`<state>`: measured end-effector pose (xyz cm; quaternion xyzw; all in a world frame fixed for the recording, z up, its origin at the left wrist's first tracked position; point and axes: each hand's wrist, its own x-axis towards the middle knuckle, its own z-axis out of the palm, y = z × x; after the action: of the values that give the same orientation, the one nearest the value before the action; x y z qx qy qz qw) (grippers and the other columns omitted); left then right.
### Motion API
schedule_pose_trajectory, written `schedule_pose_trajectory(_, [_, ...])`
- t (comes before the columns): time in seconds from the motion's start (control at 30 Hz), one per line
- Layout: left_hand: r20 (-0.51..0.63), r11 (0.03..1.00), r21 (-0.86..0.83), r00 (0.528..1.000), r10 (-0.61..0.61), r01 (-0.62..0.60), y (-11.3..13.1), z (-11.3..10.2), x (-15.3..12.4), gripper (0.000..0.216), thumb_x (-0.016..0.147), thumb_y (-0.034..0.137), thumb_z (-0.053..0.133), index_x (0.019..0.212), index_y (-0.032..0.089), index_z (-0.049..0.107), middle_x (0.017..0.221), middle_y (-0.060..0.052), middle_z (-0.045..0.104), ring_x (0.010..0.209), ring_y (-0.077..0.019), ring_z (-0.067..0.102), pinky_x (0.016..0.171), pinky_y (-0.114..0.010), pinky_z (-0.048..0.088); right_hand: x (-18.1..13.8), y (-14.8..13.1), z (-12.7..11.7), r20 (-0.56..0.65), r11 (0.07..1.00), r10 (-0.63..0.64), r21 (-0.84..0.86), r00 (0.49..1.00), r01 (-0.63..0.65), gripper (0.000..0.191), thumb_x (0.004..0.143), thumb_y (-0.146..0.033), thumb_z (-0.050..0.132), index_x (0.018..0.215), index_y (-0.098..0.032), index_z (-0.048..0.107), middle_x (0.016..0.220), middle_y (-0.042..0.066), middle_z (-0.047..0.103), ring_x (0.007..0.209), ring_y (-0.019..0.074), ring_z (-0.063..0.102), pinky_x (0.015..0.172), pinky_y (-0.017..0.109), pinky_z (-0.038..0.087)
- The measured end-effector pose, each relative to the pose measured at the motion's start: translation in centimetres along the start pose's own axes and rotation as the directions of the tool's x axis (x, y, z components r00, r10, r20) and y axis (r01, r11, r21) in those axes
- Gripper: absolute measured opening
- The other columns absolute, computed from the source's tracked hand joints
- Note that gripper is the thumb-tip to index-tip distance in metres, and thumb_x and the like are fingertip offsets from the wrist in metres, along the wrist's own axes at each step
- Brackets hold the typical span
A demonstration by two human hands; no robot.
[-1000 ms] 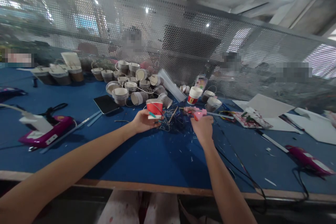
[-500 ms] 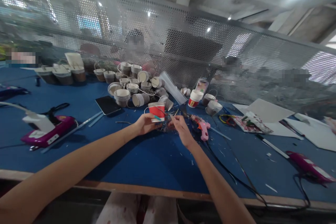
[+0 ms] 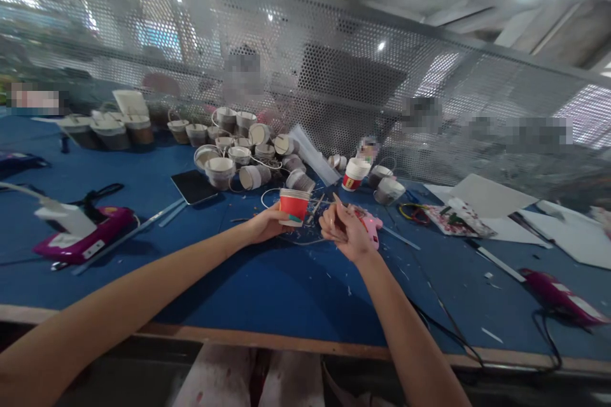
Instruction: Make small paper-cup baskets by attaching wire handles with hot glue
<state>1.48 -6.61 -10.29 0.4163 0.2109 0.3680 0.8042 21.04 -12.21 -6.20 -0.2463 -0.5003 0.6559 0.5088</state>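
A red paper cup [image 3: 293, 205] with a pale rim is gripped by my left hand [image 3: 268, 224], its fingers wrapped round the side and base. A thin pale cord [image 3: 270, 191] curves out behind the cup. My right hand [image 3: 344, 229] hovers just right of the cup, apart from it, fingers curled and the index finger pointing up. Whatever it pinches, if anything, is too small to make out. Beside and partly behind that hand lies a pink glue gun [image 3: 371, 227]. Small scraps and strips [image 3: 315, 206] are scattered between the hands.
Several small cord-handled buckets [image 3: 220, 172] crowd the back left. A stack of paper cups [image 3: 355, 173] stands behind my right hand. A phone [image 3: 194, 186] and purple power strip [image 3: 83, 235] lie left; glue sticks [image 3: 401, 238], papers and another purple power strip [image 3: 563, 296] lie right.
The cup has shifted slightly right and turned in my left hand. My right hand has moved right and away from the cup, its fingers curling, and now covers part of the glue gun.
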Motion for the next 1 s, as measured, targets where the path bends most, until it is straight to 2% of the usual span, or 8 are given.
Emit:
schedule_pose_trajectory(0.27, [0.078,0.997,-0.074,0.997,0.013,-0.007,-0.4,-0.9,0.4,0.048,0.060,0.012,0.065,0.107,0.014,0.056,0.099,-0.010,0.069,0.085,-0.0221,0.065,0.075,-0.034,0.044,0.3,0.3,-0.6,-0.096,1.000,0.010,0.015,0.995,-0.009,0.037,0.077,-0.047,0.062,0.059,-0.017,0.052,0.041,-0.008,0.033,0.037,0.0034,0.018,0.037,0.017,0.016])
schedule_pose_trajectory(0.5, [0.166,0.993,-0.116,0.986,-0.014,0.033,-0.2,-0.6,0.1,0.046,0.063,0.014,0.063,0.109,0.012,0.057,0.102,-0.011,0.068,0.088,-0.0219,0.064,0.079,-0.035,0.044,0.5,0.5,-0.7,-0.132,0.999,0.017,0.045,0.991,-0.011,0.036,0.075,-0.047,0.064,0.060,-0.017,0.051,0.038,-0.009,0.030,0.035,0.0034,0.017,0.036,0.017,0.015])
schedule_pose_trajectory(0.83, [0.030,1.000,0.026,0.999,-0.018,0.018,-0.4,-0.3,0.2,0.038,0.061,0.012,0.069,0.097,0.014,0.060,0.085,-0.006,0.070,0.076,-0.0179,0.065,0.071,-0.028,0.044,-0.2,-0.6,0.4,-0.066,0.997,-0.075,0.019,0.995,0.077,0.034,0.079,-0.048,0.060,0.064,-0.019,0.051,0.043,-0.009,0.029,0.037,0.0039,0.014,0.038,0.018,0.017])
schedule_pose_trajectory(1.0, [0.022,1.000,-0.008,1.000,-0.015,0.015,-0.1,0.0,0.0,0.048,0.057,0.013,0.071,0.103,0.014,0.059,0.094,-0.007,0.070,0.081,-0.0193,0.066,0.075,-0.030,0.045,0.1,-0.3,-0.3,-0.101,0.998,-0.061,0.009,0.993,0.062,0.033,0.081,-0.047,0.059,0.066,-0.019,0.050,0.041,-0.009,0.028,0.037,0.0045,0.014,0.037,0.017,0.016])
